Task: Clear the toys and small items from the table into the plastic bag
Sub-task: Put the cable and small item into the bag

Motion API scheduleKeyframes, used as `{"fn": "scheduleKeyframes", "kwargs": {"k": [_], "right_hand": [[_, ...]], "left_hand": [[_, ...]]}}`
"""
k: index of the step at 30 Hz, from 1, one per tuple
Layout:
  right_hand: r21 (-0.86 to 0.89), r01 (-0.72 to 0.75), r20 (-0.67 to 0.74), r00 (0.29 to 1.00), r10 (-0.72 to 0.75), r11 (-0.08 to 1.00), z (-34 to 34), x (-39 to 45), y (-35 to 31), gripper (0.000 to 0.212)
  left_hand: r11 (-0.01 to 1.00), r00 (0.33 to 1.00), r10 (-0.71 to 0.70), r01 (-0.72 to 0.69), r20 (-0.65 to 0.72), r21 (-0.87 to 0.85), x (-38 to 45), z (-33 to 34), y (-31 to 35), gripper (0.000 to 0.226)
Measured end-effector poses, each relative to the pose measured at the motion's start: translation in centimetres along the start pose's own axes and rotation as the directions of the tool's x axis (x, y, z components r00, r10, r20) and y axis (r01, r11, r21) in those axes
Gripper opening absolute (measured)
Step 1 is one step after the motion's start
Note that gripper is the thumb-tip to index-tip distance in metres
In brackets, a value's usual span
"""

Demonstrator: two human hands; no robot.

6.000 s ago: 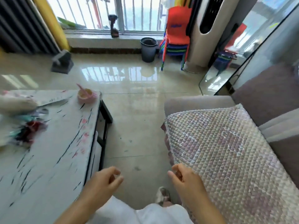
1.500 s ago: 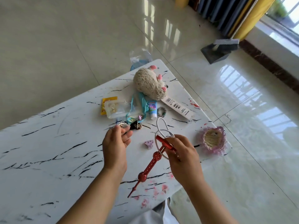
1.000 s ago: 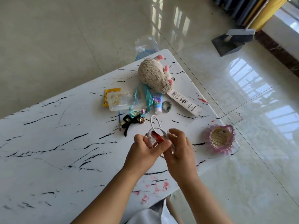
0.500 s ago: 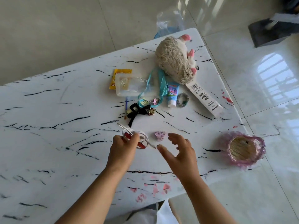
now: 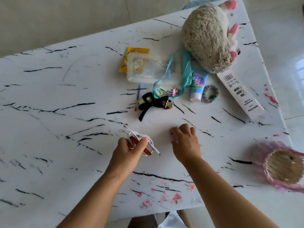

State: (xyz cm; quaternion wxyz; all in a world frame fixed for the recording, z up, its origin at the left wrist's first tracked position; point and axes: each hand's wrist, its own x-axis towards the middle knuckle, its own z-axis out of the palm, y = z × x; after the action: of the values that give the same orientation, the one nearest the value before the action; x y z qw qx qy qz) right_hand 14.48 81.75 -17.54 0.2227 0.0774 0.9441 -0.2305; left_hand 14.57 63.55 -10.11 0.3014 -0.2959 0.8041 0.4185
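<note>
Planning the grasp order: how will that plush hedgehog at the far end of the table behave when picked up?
The plush hedgehog looks soft and fuzzy, so it will probably squash under the fingers. It is the biggest item here yet likely light. Its rounded body may roll if pushed, and it touches the teal strap, which could drag along.

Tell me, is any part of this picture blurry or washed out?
Head view: the pink basket at the right edge is smeared by motion blur; the plush hedgehog and toothpaste tube look sharp; glare brightens the floor on the right; the table edges bend from the wide-angle lens.
</note>
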Motion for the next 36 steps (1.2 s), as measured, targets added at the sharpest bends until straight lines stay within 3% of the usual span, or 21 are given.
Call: {"fn": "scheduleKeyframes", "kwargs": {"k": [4,13,20,29,32,36], "right_hand": [[0.143,-0.054,-0.052,0.997,0.062,0.988,-1.1,-1.9,-0.3,0.027],[0.309,-0.067,-0.294,0.942,0.162,0.949,-7.0,-13.6,-4.2,0.032],[0.412,-0.005,-0.509,0.828,0.235,0.911,-9.8,-25.5,-8.2,0.025],[0.463,-0.107,-0.580,0.715,0.392,0.880,-7.1,-39.4,-11.1,0.036],[0.503,-0.144,-0.613,0.636,0.469,0.852,-5.1,-44.2,-12.2,0.032],[0.560,-0.171,-0.641,0.531,0.554,0.811,-1.7,-50.8,-14.3,0.029]], "left_hand": [[1.000,0.999,0.018,-0.019,0.028,0.013,-1.2,-0.4,-0.7,0.047],[0.990,0.967,0.134,-0.138,0.216,0.003,-7.8,-3.8,1.1,0.051],[0.915,0.863,0.318,-0.387,0.392,0.111,-17.1,-7.2,1.6,0.044],[0.825,0.741,0.421,-0.553,0.523,0.119,-25.4,-10.3,-2.2,0.045],[0.775,0.664,0.442,-0.621,0.602,0.116,-27.9,-11.2,-4.1,0.054],[0.707,0.598,0.466,-0.695,0.652,0.132,-31.3,-12.8,-8.0,0.050]]}}
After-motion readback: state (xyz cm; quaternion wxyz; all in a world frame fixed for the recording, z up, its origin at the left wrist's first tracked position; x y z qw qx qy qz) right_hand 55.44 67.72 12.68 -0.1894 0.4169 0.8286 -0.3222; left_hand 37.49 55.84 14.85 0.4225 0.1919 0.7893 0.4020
